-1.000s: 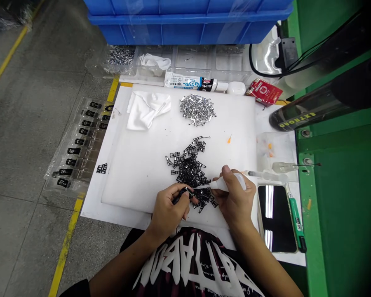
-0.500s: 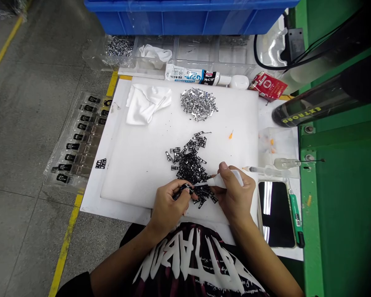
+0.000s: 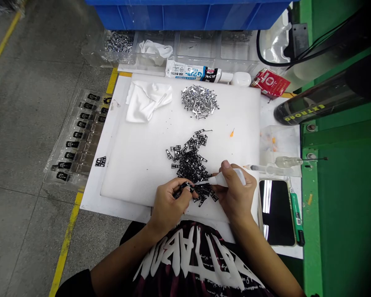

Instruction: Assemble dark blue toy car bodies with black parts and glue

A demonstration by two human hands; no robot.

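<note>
My left hand (image 3: 172, 203) is closed on a small black part (image 3: 185, 188), pinched between thumb and fingers and partly hidden by them. My right hand (image 3: 235, 193) grips a white squeeze bottle (image 3: 221, 178), thumb on top. The bottle's thin nozzle points left, its tip at or very near the black part; contact cannot be made out. Under and behind the hands lies a heap of small black-framed pieces (image 3: 190, 161) on the white board (image 3: 136, 161). Farther back on the board is a pile of small silvery metal parts (image 3: 199, 102).
A white cloth (image 3: 148, 101) and an orange needle tip (image 3: 232, 133) lie on the board. Behind stand a glue tube (image 3: 185, 70) and a blue bin (image 3: 185, 16). To the right are a phone (image 3: 276, 212), a green cutter (image 3: 296, 216) and a syringe (image 3: 267, 169). Clear trays (image 3: 88, 136) sit left.
The view has shifted slightly. Both hands keep their holds, and the bottle's nozzle stays at the black part with little visible movement.
</note>
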